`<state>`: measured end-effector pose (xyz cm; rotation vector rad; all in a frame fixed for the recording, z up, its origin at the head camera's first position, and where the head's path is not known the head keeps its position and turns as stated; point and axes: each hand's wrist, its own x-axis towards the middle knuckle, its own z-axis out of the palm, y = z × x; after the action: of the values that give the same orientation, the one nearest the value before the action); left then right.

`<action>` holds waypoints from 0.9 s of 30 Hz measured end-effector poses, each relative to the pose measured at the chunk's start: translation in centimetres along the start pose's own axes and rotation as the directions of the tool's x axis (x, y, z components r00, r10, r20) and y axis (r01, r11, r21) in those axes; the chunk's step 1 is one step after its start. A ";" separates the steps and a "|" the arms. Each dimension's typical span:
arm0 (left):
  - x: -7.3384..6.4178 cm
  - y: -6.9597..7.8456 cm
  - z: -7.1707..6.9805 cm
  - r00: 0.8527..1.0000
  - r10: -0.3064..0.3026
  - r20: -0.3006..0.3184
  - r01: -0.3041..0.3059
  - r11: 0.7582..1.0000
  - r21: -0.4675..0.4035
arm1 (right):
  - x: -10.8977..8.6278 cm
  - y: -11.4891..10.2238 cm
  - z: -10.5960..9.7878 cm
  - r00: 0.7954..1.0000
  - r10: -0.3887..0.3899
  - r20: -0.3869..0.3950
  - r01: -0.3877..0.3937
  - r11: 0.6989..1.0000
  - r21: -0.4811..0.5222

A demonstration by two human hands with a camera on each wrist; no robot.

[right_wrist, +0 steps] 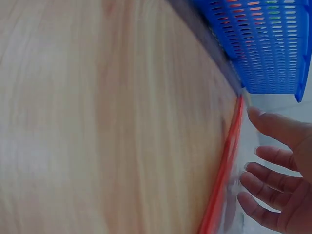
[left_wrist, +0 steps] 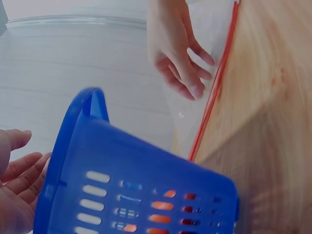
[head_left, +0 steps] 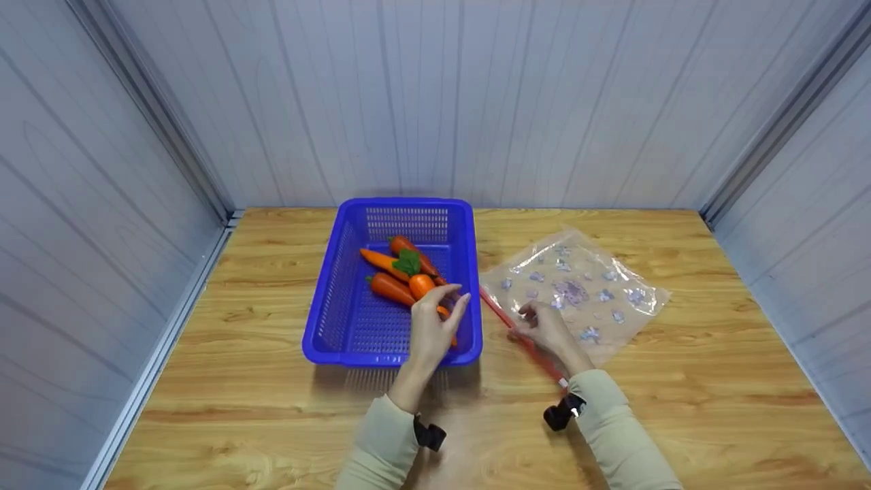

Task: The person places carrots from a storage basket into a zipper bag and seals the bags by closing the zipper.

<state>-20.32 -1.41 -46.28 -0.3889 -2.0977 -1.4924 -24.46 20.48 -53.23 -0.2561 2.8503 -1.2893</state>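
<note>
My left hand (head_left: 430,327) hovers over the right side of a blue plastic basket (head_left: 322,299), fingers loosely bent with nothing between them. Inside the basket lie several carrots (head_left: 391,288) in orange and red-orange, with a green leafy top (head_left: 408,261) among them. Partly behind the left hand is a rounded orange piece (head_left: 421,285). To the right, my right hand (head_left: 550,331) is over the red zip edge (head_left: 499,307) of a clear, flower-printed zip bag (head_left: 616,316) lying flat. In the right wrist view, the fingers (right_wrist: 273,178) are spread and relaxed, holding nothing.
The wood-grain table (head_left: 245,408) is bounded by pale panel walls (head_left: 422,102) at the back and both sides. A small white slider (head_left: 563,383) sits near the front end of the bag's red edge, close to the right wrist's black camera strap (head_left: 561,413).
</note>
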 end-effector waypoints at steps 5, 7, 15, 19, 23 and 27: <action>-0.5 0.4 0.5 0.999 0.031 0.016 -0.031 0.999 0.029 | 0.2 0.5 0.4 1.000 -0.017 -0.003 0.017 1.000 -0.024; -0.7 0.6 0.6 0.999 0.033 0.026 -0.034 0.999 0.026 | 0.3 0.6 0.5 1.000 -0.017 -0.006 0.017 0.999 -0.044; -1.5 1.5 1.1 0.997 0.021 0.075 -0.020 1.000 -0.016 | 0.2 0.4 0.4 1.000 -0.030 0.003 0.030 0.999 -0.037; -1.8 2.1 1.4 0.995 0.031 0.099 -0.029 0.999 -0.020 | -0.1 0.3 0.2 0.999 -0.030 -0.033 0.028 0.998 -0.051; -2.1 2.4 1.7 0.993 0.023 0.119 -0.022 1.000 -0.010 | -0.4 -0.1 -0.1 0.998 -0.026 -0.060 0.023 0.998 -0.056; -2.3 2.7 2.1 0.990 0.012 0.141 -0.010 1.000 -0.017 | -0.7 -0.6 -0.5 0.996 -0.037 -0.086 0.034 0.999 -0.040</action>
<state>-17.63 1.59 -46.00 -0.5255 -2.1891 -1.5166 -23.72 20.53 -52.52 -0.2592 2.9579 -1.2841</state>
